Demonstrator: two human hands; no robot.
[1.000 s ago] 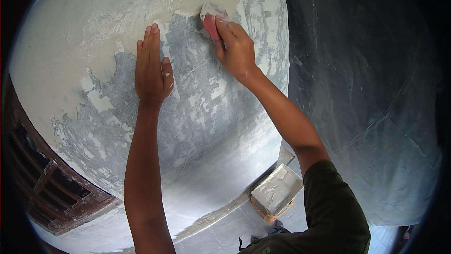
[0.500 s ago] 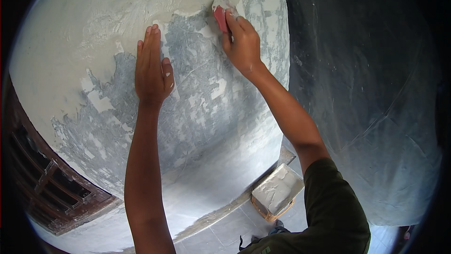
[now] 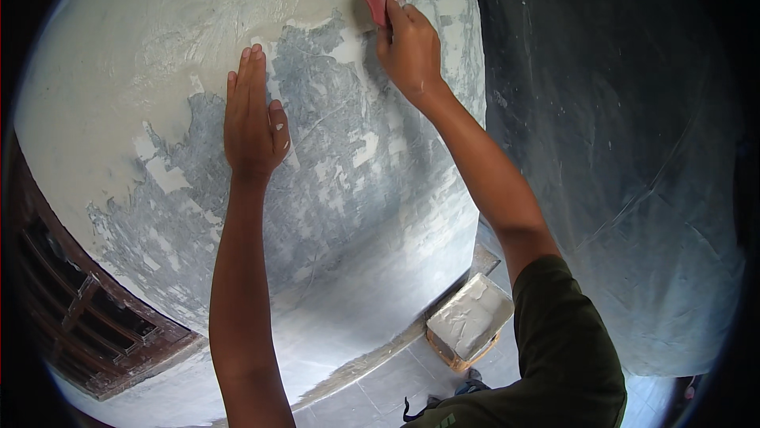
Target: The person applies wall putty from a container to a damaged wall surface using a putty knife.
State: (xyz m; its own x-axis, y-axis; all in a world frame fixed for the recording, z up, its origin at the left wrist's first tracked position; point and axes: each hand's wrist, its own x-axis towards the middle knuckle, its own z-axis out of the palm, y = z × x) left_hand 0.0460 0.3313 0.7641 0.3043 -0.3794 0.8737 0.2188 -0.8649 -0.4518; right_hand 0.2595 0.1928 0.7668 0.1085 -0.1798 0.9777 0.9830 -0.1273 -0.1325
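Note:
My right hand (image 3: 413, 54) grips a putty knife by its red handle (image 3: 374, 5), high on the wall near its right edge. Wet, pale filler surrounds the tool's tip, and the blade itself is mostly hidden. To the left, my left hand (image 3: 252, 129) lies flat against the wall, fingers pointing up and thumb a little apart, holding nothing. Specks of filler show on its thumb. The wall (image 3: 305, 79) is coated cream-white along the top and left, while its middle is a patchy grey with ragged white scraps.
Down on the tiled floor (image 3: 388, 387), a rectangular tub (image 3: 435, 327) of pale filler stands on an orange-brown support (image 3: 457, 364) beside the wall's foot. A dark sheet-like surface (image 3: 609, 135) fills the right side. At lower left is a brown barred wooden window (image 3: 75, 301).
My right hand has slid a short way up the wall with the putty knife. My left hand stays at nearly the same spot.

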